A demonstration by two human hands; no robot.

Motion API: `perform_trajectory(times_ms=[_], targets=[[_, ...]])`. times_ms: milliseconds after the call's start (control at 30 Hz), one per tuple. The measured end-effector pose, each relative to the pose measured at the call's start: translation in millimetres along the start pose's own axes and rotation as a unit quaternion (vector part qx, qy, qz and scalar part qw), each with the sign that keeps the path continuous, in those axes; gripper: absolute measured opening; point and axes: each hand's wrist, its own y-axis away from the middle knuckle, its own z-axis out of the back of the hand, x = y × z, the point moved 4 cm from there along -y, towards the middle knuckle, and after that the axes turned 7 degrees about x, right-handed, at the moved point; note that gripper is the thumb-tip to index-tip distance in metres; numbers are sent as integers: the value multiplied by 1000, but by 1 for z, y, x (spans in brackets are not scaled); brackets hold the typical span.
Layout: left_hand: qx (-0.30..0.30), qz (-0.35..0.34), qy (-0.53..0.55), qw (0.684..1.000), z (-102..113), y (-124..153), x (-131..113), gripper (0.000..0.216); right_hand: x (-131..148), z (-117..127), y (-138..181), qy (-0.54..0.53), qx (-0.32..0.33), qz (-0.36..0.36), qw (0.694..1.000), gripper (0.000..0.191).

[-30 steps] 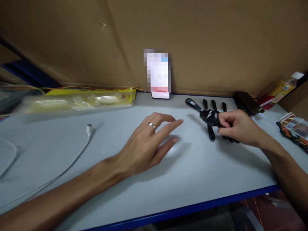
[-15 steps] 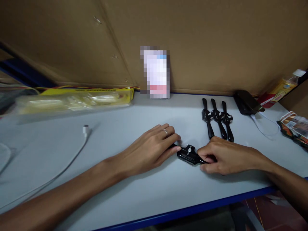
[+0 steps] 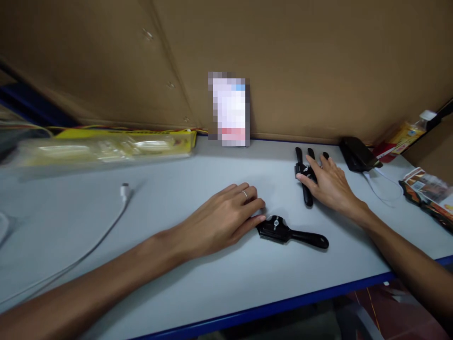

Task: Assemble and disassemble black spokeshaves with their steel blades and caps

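OK, L hand [image 3: 230, 213] pinches tool's [image 3: 276, 230] L end; R hand [image 3: 331, 187], spread, tops trio [image 3: 307, 194] at 2 o'clock; best grip 1 only.

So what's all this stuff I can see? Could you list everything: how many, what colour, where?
Near tool: 1, black, beside left hand
Tool row: 3, black, partly under right hand
Screen: 1, pixelated white, back centre
Wrapped pack: 1, yellow, back left
Loose cable: count unclear, white, left
Case: 1, black, back right
Cord: 1, white, by case
Bottle: 1, yellowish, white-capped, far right
Packet: 1, multicoloured, right edge
Panel: brown, behind
Table: 1, pale grey, blue-edged, beneath
Ring: 1, silver, left hand
Left hand: 1, bare, centre
Right hand: 1, bare, over tools
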Motion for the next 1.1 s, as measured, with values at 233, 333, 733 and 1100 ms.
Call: perform_trajectory(times_ms=[233,333,733,1100], targets=[[11,7,-7,1000,-1,0,-1,35,0,-6,3,1,96,-57,994,75],[16,10,-13,1000,0,0,-2,35,4,-6,8,-3,116,-57,992,78],[16,8,-16,1000,1,0,-2,34,1,-14,6,-19,80,6,997,80],[22,12,-15,1000,0,0,-2,32,-1,-18,0,-22,67,62,996,75]])
